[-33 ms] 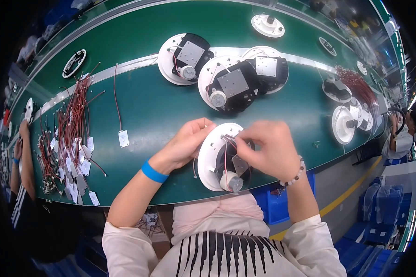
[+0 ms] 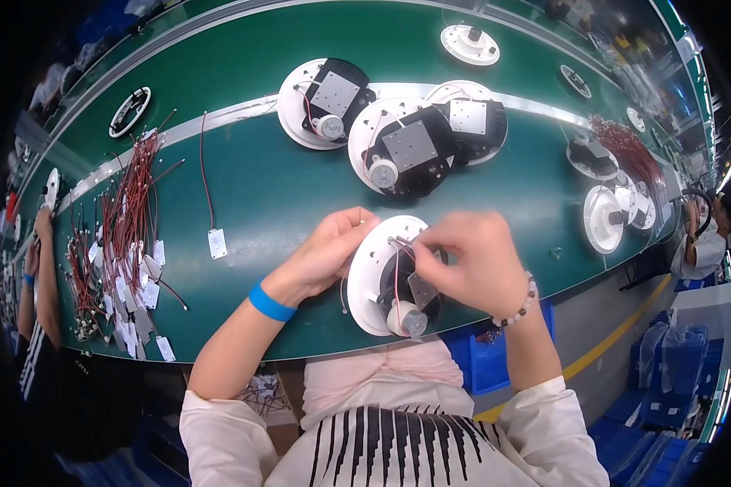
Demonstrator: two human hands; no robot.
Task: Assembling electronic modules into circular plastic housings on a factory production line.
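Note:
At the table's near edge, a white round base is tilted up, with a black part, a grey plate and a small round motor-like piece on its right face. My left hand grips its upper left rim, fingers partly hidden behind it. Closed in a pinch, my right hand holds thin wires near the base's top; the fingertips hide their ends. A loose wire hangs beside the left rim.
Beyond my hands stand similar assemblies. Left lies a pile of red wires with white tags, and one single wired tag. More white bases and red wires are at right. Another person's arm is far left.

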